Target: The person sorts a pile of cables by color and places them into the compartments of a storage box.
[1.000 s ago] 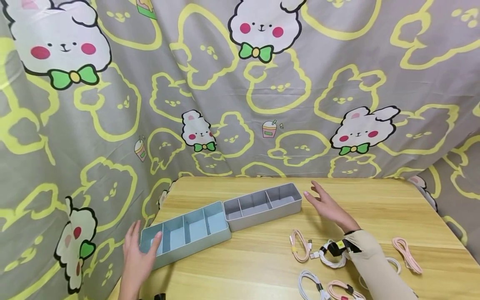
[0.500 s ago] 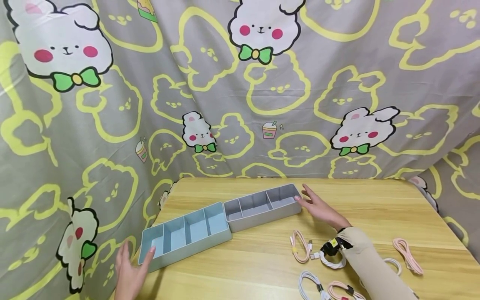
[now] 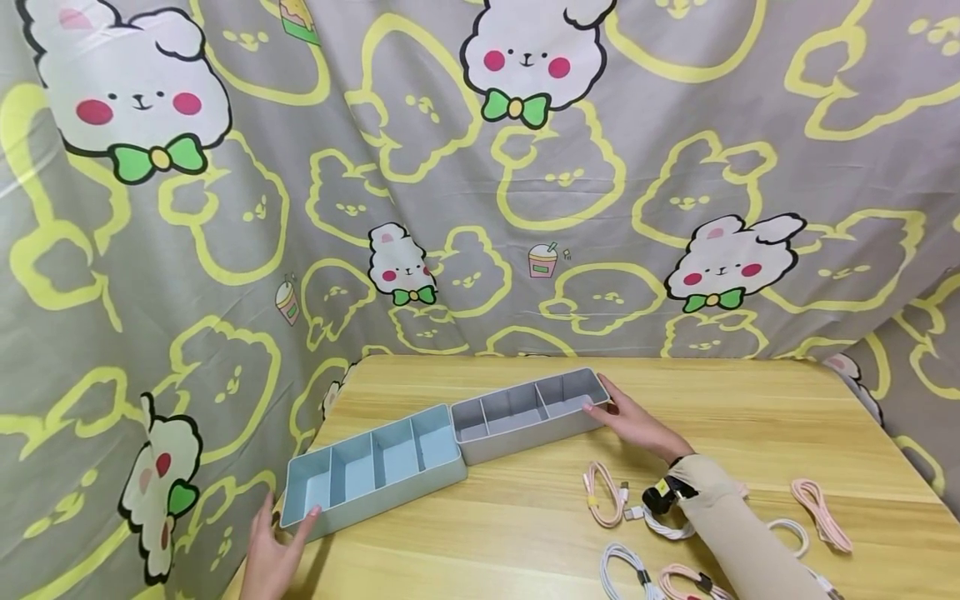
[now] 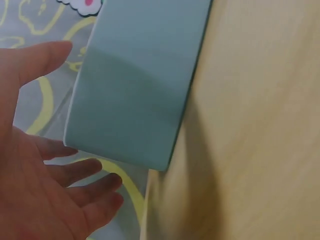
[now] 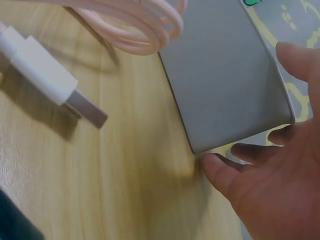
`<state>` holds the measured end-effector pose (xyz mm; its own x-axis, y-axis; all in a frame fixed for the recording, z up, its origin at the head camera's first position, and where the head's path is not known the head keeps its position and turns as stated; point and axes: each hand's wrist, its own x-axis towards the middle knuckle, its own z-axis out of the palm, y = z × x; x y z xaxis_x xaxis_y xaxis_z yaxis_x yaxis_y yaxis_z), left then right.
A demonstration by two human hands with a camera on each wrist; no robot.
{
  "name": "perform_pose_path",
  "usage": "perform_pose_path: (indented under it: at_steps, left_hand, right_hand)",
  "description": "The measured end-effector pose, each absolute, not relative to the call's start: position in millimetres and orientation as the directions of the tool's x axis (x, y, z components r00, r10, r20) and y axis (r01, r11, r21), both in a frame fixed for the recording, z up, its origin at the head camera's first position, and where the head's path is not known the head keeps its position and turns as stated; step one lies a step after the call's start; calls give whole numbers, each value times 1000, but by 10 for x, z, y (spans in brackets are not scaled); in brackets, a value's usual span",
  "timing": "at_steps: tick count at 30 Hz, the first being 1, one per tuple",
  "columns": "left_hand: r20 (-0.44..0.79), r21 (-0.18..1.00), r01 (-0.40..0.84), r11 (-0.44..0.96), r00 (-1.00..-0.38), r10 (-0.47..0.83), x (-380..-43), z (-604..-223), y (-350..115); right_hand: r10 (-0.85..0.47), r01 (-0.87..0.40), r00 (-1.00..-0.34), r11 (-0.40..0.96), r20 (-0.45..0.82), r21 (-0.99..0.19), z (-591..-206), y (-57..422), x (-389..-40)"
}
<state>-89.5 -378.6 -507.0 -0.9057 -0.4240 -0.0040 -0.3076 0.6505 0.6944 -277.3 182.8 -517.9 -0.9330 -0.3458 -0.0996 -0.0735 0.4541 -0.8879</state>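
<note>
Loose at both outer ends, no firm grip to be seen

The left hand (image 3: 273,554) has thumb and fingers parted about the outer end of the blue box (image 3: 386,500), thumb by its near long side, the others by its end wall. The right hand (image 3: 637,425) is set the same way at the outer end of the grey box (image 3: 536,432), thumb by the front rim, the others beyond the end. Both wrist views show relaxed, unclenched fingers; whether any fingertip touches a wall, I cannot tell.

The boxes stand on the table (image 3: 480,542) between the two sets of fingers, roughly in line, their inner ends meeting or nearly so. Nearer the person than the right fingers lie a pink cable (image 3: 592,502) tied in a loop and a white cable (image 3: 642,576); to the right of those fingers is a pink bundle (image 3: 821,517).

The step in hand looks like setting the fingers to the boxes' outer ends. As I judge it, moving the pair calls for firm contact at both ends and even inward pressure, so the joint does not buckle, with the right wrist kept clear of the cables.
</note>
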Motion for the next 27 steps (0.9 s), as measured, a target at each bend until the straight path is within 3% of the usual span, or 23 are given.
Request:
perform_pose_path:
  at_steps: [12, 27]
  left_hand:
    - [38, 818, -189, 543, -925, -379, -950, -5199, -3743]
    - [39, 788, -192, 585, -933, -359, -989, -5195, -3775]
  right_hand:
    - [-349, -126, -937, 406, -26, -905, -5230, 1825, -2787]
    - [-347, -139, -938, 375, 0, -916, -5248, 1827, -2796]
